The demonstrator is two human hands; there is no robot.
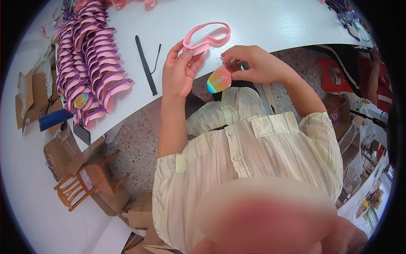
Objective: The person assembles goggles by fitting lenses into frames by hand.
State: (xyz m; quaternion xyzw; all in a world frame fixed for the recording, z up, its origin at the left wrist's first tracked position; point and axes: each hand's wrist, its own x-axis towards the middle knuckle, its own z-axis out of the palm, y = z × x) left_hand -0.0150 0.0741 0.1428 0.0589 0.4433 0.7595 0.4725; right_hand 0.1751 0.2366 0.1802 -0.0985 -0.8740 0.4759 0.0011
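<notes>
My left hand (pixel 182 70) holds a pink goggle frame (pixel 222 41) by its near left end, above the white table's front edge. The frame's openings have no lens in them. To its right, my right hand (pixel 253 63) pinches a shiny rainbow-coloured lens (pixel 220 80) between thumb and fingers, with the lens hanging below the fingertips. Frame and lens are apart. Left of my left hand, a flat black strip (pixel 145 63) lies on the table beside a thinner black cord (pixel 156 58).
Stacked pink and purple goggle frames (pixel 99 55) cover the table's left side. A dark blue cylinder (pixel 55 120) juts out at the left edge. A wooden chair (pixel 74 192) and cardboard boxes stand lower left. A red stool (pixel 332 75) and another person's arm (pixel 373 84) are at right.
</notes>
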